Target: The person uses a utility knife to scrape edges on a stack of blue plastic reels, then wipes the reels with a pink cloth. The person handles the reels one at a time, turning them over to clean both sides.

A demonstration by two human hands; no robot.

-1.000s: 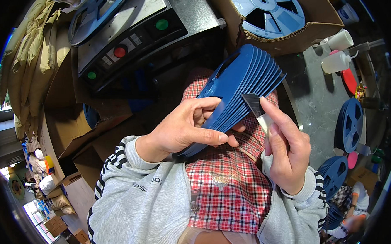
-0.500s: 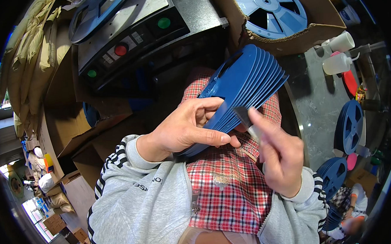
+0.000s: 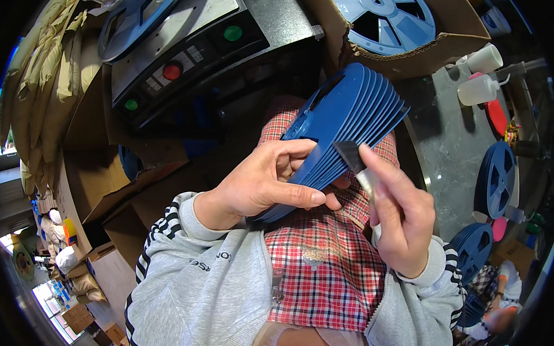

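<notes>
A stack of flat blue plastic reel discs [image 3: 343, 130] is fanned out, its edges spread and tilted up to the right, away from the left grip that pinches its lower end. A small brush [image 3: 358, 164] with dark bristles and a pale handle, in the right grip, touches the fanned edges.

Ahead of the left hand [image 3: 259, 186] a control box [image 3: 203, 46] blocks the way; the reel stack [image 3: 349, 126] fills its grip; open counter [image 3: 449, 147] lies right.

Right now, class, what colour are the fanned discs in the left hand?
Blue: the fanned discs, gripped by the left hand, show best in the head view.
</notes>
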